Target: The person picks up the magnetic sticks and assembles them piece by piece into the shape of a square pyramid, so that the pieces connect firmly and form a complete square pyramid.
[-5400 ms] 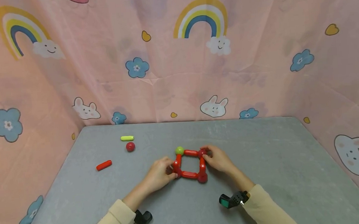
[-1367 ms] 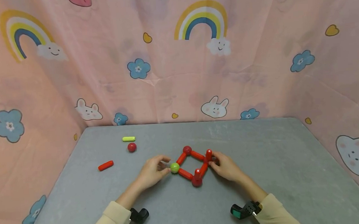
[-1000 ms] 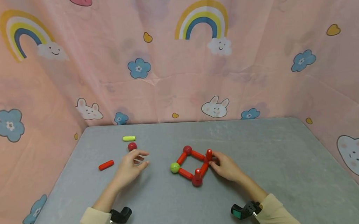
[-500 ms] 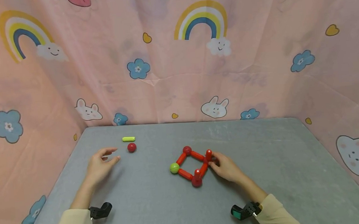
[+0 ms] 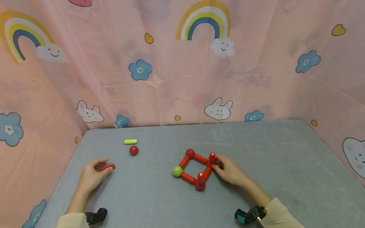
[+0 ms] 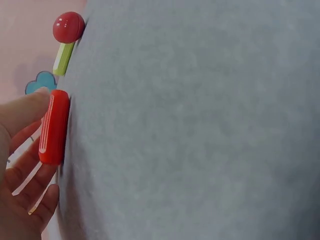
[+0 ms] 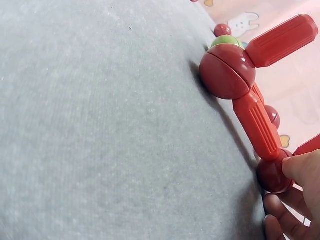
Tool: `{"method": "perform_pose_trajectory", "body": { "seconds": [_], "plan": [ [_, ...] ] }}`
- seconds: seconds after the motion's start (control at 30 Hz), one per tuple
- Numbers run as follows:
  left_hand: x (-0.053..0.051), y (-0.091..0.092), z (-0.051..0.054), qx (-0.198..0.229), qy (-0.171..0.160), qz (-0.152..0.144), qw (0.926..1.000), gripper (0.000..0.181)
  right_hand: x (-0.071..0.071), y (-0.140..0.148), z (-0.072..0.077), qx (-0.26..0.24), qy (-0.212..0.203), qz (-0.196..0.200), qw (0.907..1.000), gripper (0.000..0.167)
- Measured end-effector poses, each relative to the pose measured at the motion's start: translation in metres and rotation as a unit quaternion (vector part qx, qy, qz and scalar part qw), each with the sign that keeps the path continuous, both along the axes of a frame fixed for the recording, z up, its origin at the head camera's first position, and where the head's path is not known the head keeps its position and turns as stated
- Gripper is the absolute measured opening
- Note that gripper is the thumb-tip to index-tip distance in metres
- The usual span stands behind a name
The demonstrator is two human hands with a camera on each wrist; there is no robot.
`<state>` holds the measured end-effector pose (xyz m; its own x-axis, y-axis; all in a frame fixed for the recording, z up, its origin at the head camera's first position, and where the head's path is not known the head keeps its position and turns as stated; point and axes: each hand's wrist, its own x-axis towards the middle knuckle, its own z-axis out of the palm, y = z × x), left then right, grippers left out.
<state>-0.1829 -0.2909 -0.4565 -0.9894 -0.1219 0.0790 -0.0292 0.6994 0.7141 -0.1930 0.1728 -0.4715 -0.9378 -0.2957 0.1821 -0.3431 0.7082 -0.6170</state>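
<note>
Two-handed in the head view: curving the left hand [image 5: 89, 177] loosely round a red stick [image 5: 111, 166] on the table [image 5: 253, 155]. Left wrist view: touching it by thumb, not showing whether gripping. Right wrist view: pinching a frame's corner ball [image 7: 271, 176] with the right hand [image 5: 228, 170].

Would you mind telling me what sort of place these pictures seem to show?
Probably an indoor play corner or recording set-up, though which isn't certain: a grey table stands before a pink cartoon-print cloth and holds a ball-and-rod toy.
</note>
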Motion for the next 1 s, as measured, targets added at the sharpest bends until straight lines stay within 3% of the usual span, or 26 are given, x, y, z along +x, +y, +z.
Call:
{"method": "perform_pose_trajectory", "body": {
  "seconds": [0.2, 0.63, 1.0],
  "plan": [
    [0.002, -0.005, -0.005, -0.027, -0.006, -0.006, 0.9996, 0.039, 0.001, 0.0, -0.001, -0.003, -0.002, 0.001, 1.0, 0.026],
    [0.003, -0.005, -0.002, -0.063, -0.025, -0.004, 0.9977, 0.03, 0.001, -0.001, -0.001, -0.009, 0.005, 0.006, 0.9999, 0.027],
    [-0.001, 0.011, 0.004, -0.045, 0.005, -0.013, 0.9989, 0.027, 0.0, 0.0, -0.004, -0.008, 0.01, 0.002, 0.9999, 0.026]
  ]
}}
